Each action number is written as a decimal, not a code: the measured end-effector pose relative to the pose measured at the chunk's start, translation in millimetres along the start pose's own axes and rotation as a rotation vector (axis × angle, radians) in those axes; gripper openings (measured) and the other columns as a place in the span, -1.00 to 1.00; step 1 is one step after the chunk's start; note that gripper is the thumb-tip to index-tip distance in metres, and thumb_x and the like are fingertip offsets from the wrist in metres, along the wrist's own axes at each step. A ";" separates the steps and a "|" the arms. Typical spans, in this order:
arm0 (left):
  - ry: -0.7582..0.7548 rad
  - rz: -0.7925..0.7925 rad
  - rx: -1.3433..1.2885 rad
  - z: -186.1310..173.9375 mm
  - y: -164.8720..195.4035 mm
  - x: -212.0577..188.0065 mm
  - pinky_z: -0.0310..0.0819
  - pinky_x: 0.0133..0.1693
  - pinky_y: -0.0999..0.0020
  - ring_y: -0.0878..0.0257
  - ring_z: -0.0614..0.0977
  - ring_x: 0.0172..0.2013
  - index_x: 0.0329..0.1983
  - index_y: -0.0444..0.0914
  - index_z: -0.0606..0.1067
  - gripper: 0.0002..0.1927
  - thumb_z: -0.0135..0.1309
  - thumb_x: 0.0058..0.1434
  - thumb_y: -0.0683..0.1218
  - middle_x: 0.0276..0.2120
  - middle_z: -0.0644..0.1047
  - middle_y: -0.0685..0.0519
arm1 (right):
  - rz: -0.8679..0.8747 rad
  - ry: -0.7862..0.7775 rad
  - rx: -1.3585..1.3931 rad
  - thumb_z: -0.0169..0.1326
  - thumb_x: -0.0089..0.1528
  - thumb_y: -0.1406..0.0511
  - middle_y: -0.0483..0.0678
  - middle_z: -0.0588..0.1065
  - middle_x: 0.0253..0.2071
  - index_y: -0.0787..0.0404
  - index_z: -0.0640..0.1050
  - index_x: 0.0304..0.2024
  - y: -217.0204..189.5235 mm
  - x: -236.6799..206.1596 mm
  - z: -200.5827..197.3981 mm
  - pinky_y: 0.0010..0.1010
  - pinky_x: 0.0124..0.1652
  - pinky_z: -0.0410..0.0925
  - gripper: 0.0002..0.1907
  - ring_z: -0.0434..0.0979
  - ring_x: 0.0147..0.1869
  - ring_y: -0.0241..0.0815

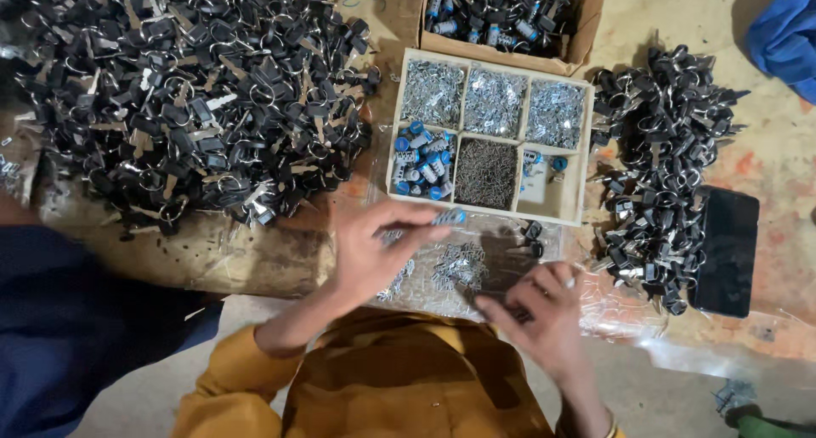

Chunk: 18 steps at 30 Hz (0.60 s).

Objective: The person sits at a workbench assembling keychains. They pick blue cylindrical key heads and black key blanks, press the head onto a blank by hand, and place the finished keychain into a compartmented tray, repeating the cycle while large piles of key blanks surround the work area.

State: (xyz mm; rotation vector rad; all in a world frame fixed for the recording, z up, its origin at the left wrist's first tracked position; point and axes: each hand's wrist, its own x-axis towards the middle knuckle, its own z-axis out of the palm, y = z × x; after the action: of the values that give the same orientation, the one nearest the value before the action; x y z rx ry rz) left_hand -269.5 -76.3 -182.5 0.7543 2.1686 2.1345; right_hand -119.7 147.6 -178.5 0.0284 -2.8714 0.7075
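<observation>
Lower centre of frame, left hand (374,251) pinches small silver cylinder with blue cap (429,224) just below compartmented wooden tray (586,149) | right hand (544,306) closed round small dark part (516,312), lower right of centre | judgement: keep cylinder level, work over loose silver bits (459,268) | black key heap (187,98) upper left.

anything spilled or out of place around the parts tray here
Yes: small silver metal parts lie loose on the clear plastic sheet in front of the wooden divided tray, outside its compartments. Two black pieces also sit loose beside them. Nothing looks damaged.
</observation>
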 end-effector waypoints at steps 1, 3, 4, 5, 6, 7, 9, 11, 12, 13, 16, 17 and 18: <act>0.018 -0.008 0.010 -4.6 2.4 -11.2 0.73 -0.22 0.45 0.25 0.77 -0.24 -0.23 -0.35 0.62 -0.84 0.36 0.15 -0.27 -0.23 0.70 -0.09 | -0.033 0.038 0.030 0.40 0.01 0.06 -0.14 0.46 -0.22 0.02 0.56 -0.41 -7.6 -5.2 4.7 -0.06 0.11 0.15 -0.68 0.39 0.02 -0.06; 0.054 -0.023 0.032 -11.4 6.5 -36.1 0.71 -0.22 0.44 0.24 0.78 -0.24 -0.25 -0.34 0.61 -0.83 0.37 0.13 -0.28 -0.24 0.70 -0.08 | -0.050 0.073 -0.032 0.39 -0.01 0.05 -0.06 0.43 -0.01 0.08 0.61 -0.26 -17.8 -12.2 10.2 0.01 0.18 0.09 -0.61 0.30 0.18 0.05; 0.070 -0.027 0.008 -11.0 7.5 -49.4 0.71 -0.18 0.42 0.22 0.77 -0.19 -0.23 -0.34 0.59 -0.83 0.36 0.15 -0.29 -0.22 0.70 -0.09 | -0.057 0.087 -0.063 0.38 -0.01 0.05 -0.02 0.42 0.09 0.11 0.63 -0.19 -21.4 -15.5 10.7 0.05 0.22 0.06 -0.56 0.25 0.27 0.11; 0.086 -0.028 -0.015 -10.1 7.1 -61.3 0.71 -0.14 0.41 0.19 0.77 -0.14 -0.21 -0.34 0.58 -0.82 0.35 0.17 -0.30 -0.20 0.69 -0.09 | -0.045 0.094 -0.062 0.38 -0.01 0.04 -0.04 0.42 0.10 0.10 0.63 -0.19 -23.9 -18.3 10.7 0.05 0.23 0.05 -0.56 0.25 0.29 0.10; 0.103 -0.028 -0.039 -8.9 6.7 -72.4 0.71 -0.10 0.39 0.16 0.76 -0.08 -0.20 -0.34 0.57 -0.82 0.34 0.19 -0.31 -0.18 0.68 -0.09 | -0.035 0.102 -0.062 0.38 0.00 0.03 -0.06 0.41 0.11 0.08 0.62 -0.18 -25.9 -21.0 9.7 0.05 0.24 0.05 -0.57 0.24 0.31 0.10; 0.097 -0.095 -0.083 -7.2 5.7 -83.9 0.72 -0.16 0.42 0.18 0.76 -0.10 -0.20 -0.34 0.57 -0.82 0.33 0.18 -0.31 -0.17 0.68 -0.10 | -0.024 0.108 -0.061 0.38 0.01 0.02 -0.08 0.41 0.12 0.06 0.62 -0.18 -27.3 -23.7 8.9 0.05 0.26 0.05 -0.57 0.23 0.33 0.09; 0.086 -0.229 -0.172 -1.3 3.6 -105.2 0.73 -0.27 0.49 0.21 0.76 -0.13 -0.21 -0.35 0.57 -0.83 0.32 0.17 -0.33 -0.13 0.68 -0.11 | 0.005 0.119 0.000 0.36 0.06 0.03 -0.07 0.39 0.17 0.09 0.60 -0.11 -28.3 -28.1 6.4 0.02 0.28 0.06 -0.55 0.23 0.36 0.08; 0.083 -0.356 -0.246 6.0 3.9 -125.7 0.69 -0.27 0.51 0.27 0.74 -0.17 -0.20 -0.37 0.56 -0.82 0.31 0.17 -0.34 -0.11 0.68 -0.11 | 0.015 0.124 0.027 0.35 0.09 0.04 -0.04 0.37 0.22 0.11 0.60 -0.05 -29.0 -31.5 6.2 0.01 0.29 0.06 -0.52 0.20 0.38 0.09; 0.082 -0.420 -0.283 9.4 3.4 -133.7 0.67 -0.27 0.52 0.30 0.72 -0.20 -0.20 -0.38 0.55 -0.81 0.31 0.17 -0.35 -0.10 0.67 -0.11 | 0.009 0.123 0.025 0.35 0.08 0.04 -0.02 0.36 0.24 0.11 0.61 -0.03 -29.2 -32.9 6.4 0.01 0.29 0.05 -0.51 0.18 0.37 0.11; 0.072 -0.446 -0.294 12.3 2.0 -139.7 0.62 -0.33 0.54 0.34 0.70 -0.26 -0.19 -0.38 0.55 -0.81 0.30 0.17 -0.35 -0.11 0.67 -0.10 | 0.001 0.122 0.023 0.34 0.08 0.05 0.01 0.35 0.25 0.12 0.62 0.00 -29.3 -33.7 7.2 0.01 0.29 0.05 -0.49 0.16 0.37 0.12; 0.049 -0.506 -0.281 17.7 -1.9 -150.9 0.51 -0.46 0.59 0.43 0.64 -0.40 -0.12 -0.38 0.56 -0.78 0.30 0.18 -0.33 -0.14 0.68 -0.06 | -0.040 0.044 -0.111 0.38 -0.04 0.05 0.04 0.37 0.23 0.04 0.66 -0.08 -28.8 -36.0 9.2 0.07 0.23 0.00 -0.50 0.16 0.35 0.16; 0.040 -0.518 -0.248 18.6 -2.8 -153.0 0.50 -0.48 0.59 0.44 0.63 -0.43 -0.07 -0.37 0.58 -0.75 0.30 0.18 -0.32 -0.16 0.68 -0.05 | -0.022 0.058 -0.074 0.38 -0.01 0.06 0.00 0.37 0.24 0.04 0.64 -0.08 -29.1 -37.6 9.8 0.04 0.26 0.01 -0.52 0.17 0.37 0.14; 0.031 -0.530 -0.215 19.2 -3.4 -154.6 0.50 -0.49 0.59 0.46 0.62 -0.46 -0.03 -0.37 0.59 -0.71 0.30 0.18 -0.31 -0.17 0.67 -0.03 | -0.004 0.072 -0.037 0.38 0.02 0.07 -0.04 0.37 0.24 0.04 0.63 -0.08 -29.0 -38.8 10.3 0.01 0.29 0.03 -0.54 0.17 0.39 0.13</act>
State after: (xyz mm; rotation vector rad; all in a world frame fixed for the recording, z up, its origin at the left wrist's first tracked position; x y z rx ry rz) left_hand -127.5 -110.3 -237.1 0.1097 1.8329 2.0425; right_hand -81.6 116.1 -181.3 0.0042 -2.8137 0.6414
